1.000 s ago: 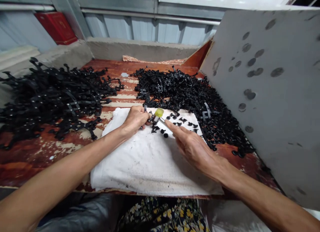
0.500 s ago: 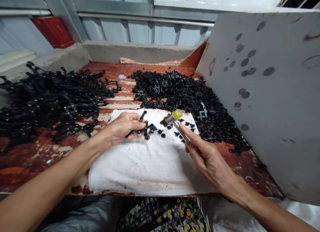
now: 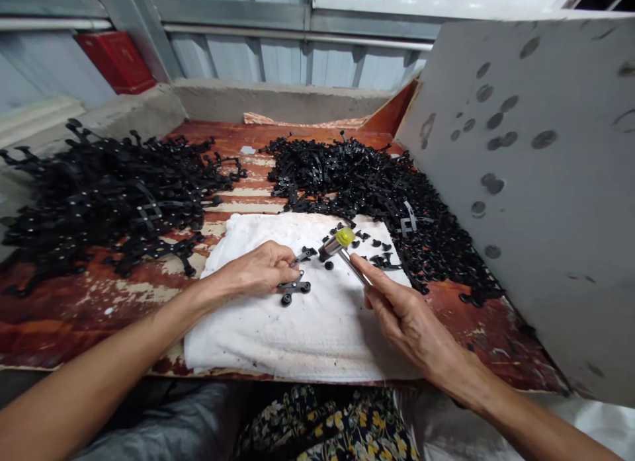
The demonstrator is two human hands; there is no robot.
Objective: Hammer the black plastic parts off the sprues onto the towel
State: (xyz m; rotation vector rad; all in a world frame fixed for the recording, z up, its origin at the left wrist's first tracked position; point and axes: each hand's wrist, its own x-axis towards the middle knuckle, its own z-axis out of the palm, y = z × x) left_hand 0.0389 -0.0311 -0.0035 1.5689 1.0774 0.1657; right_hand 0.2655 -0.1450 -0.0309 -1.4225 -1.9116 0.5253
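My left hand (image 3: 268,268) is closed on a black jointed plastic part (image 3: 296,287) with round ends, held low over a white cloth (image 3: 248,342). Some of the part is hidden behind my fingers. My right hand (image 3: 404,309) grips the metal handle of a small mallet (image 3: 337,243). The mallet has a yellow face on one end and a dark face on the other. Its dark face is just right of the part in my left hand. Several small black round pieces (image 3: 329,266) lie on the cloth around the mallet head.
A tangled heap of black jointed parts (image 3: 109,196) covers the left of the worn red-brown table (image 3: 149,295). Another heap of black pieces (image 3: 342,170) spreads behind the cloth and along the right. A spotted grey panel (image 3: 546,216) stands at the right edge. A red box (image 3: 116,61) sits at the back left.
The black part in my left hand has turned from upright to lying flatter and moved slightly lower. The mallet head has shifted a little left and down, nearer the cloth. The whole view moved slightly.
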